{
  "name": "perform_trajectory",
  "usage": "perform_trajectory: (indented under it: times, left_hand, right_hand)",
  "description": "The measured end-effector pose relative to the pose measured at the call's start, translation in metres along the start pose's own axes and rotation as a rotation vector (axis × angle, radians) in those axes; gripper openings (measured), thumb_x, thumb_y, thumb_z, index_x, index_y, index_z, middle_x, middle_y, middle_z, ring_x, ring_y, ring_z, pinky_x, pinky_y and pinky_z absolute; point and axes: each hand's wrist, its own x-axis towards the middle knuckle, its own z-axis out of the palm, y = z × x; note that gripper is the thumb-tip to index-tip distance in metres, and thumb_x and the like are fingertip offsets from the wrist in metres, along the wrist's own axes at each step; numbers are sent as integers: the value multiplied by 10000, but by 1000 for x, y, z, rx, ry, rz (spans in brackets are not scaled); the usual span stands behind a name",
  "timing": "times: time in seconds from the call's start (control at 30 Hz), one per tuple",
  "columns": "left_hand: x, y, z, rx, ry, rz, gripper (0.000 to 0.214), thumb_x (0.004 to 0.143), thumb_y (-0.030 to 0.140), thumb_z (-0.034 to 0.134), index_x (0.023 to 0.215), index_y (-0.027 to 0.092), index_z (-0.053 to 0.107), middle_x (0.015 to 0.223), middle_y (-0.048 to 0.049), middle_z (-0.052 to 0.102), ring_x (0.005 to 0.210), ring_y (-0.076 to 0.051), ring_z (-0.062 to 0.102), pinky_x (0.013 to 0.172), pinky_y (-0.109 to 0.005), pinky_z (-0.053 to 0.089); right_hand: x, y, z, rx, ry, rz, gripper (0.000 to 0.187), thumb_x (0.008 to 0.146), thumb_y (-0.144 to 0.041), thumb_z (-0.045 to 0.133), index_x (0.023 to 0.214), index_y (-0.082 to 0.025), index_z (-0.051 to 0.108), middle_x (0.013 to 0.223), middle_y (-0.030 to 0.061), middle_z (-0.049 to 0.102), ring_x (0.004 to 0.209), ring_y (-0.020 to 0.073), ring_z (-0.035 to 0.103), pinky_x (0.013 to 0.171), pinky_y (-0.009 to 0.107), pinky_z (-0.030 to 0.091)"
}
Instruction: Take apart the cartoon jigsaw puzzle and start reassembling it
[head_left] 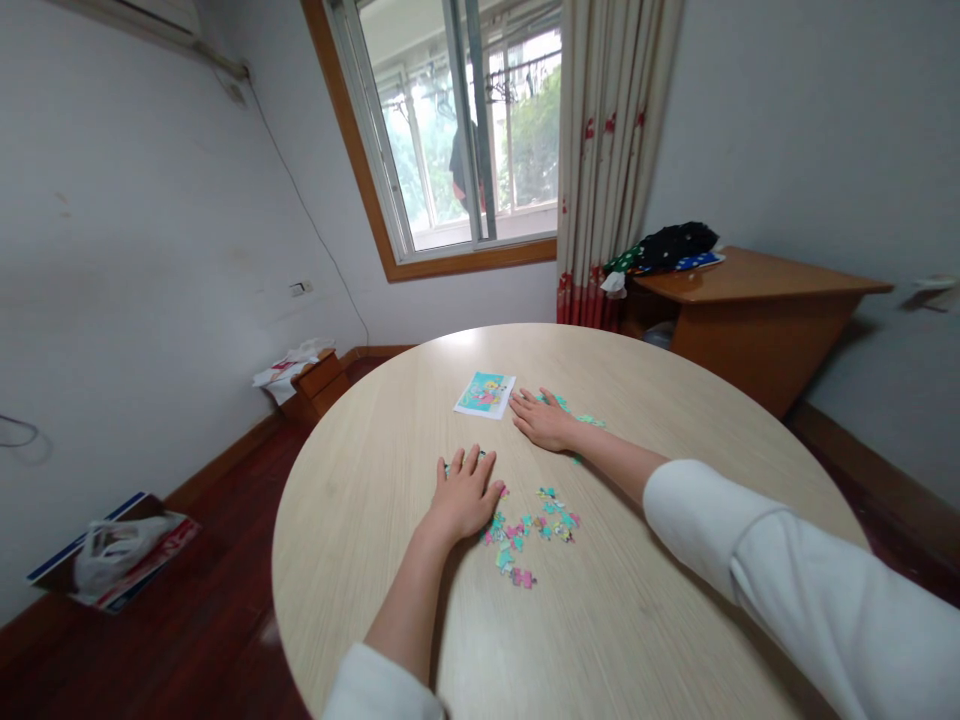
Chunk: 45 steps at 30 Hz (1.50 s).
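Your left hand flat, fingers spread, holding nothing; right hand same. Beside left hand, puzzle pieces: likely light, thin; pinch edges.

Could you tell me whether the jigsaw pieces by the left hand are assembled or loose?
Loose: the small teal and pink jigsaw pieces lie scattered, gaps between them, on the round pale wooden table.
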Motion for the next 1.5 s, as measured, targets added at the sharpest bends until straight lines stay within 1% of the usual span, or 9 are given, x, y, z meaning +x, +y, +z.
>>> perform_trajectory:
  times: [0.17,0.43,0.67,0.8,0.97,1.07,1.2,1.33,1.5]
  left_hand:
    - [-1,1,-1,-25,-8,26,582,920,451,249,1455,223,284,1557,-85,191,1427,-318,138,1131,-567,73]
    - [4,-5,6,-91,85,94,532,927,403,258,1421,231,352,1513,-89,313,1393,-254,257,1132,-472,188]
    - [10,-8,8,-242,215,86,506,937,357,266,1399,191,386,1454,-79,414,1348,-220,329,1113,-399,245]
    - [12,-11,6,-341,282,68,495,938,333,267,1377,152,407,1406,-94,472,1283,-215,406,1091,-379,285]
    - [14,-16,6,-383,322,82,486,934,325,280,1358,137,425,1379,-113,499,1252,-215,442,1084,-396,296]
    - [15,-18,7,-397,338,65,480,932,323,280,1357,156,426,1369,-106,511,1221,-211,471,1079,-405,300]
    - [16,-20,8,-409,349,13,487,932,347,264,1347,164,441,1348,-96,531,1207,-218,476,1062,-399,314]
    - [17,-23,9,-401,370,-65,496,925,373,265,1329,164,464,1319,-112,552,1207,-253,477,1032,-431,336]
    - [18,-31,10,-426,354,-56,477,934,378,260,1318,176,457,1291,-105,583,1216,-224,501,1051,-398,330]
  right_hand:
    - [0,2,0,-11,19,58,535,938,-307,209,1400,-118,401,1469,130,384,1386,258,288,1139,526,108]
    - [-5,10,2,-87,47,192,536,929,-263,201,1370,-55,424,1453,173,396,1377,277,298,1131,541,88]
    - [-6,-10,-3,-40,132,-11,509,894,-239,273,1340,-86,465,1482,163,348,1397,262,256,1138,520,78]
    - [3,-28,-4,16,99,-14,459,891,-214,302,1279,-107,521,1419,162,448,1360,258,331,1126,547,78]
    - [6,-43,-11,128,83,-140,439,902,-202,288,1263,-152,533,1370,132,513,1310,234,407,1104,543,142]
    - [-6,-35,-16,176,92,-109,479,907,-207,268,1337,-162,475,1418,109,466,1347,216,355,1115,510,150]
    - [-42,-5,-16,120,100,99,510,925,-253,238,1399,-176,406,1489,109,356,1389,240,278,1115,522,154]
    - [-86,21,-8,48,157,245,591,922,-486,300,1461,-244,289,1542,111,232,1422,289,170,1106,559,147]
    - [-107,22,0,60,86,326,667,900,-597,302,1481,-278,227,1559,117,165,1432,295,118,1112,557,143]
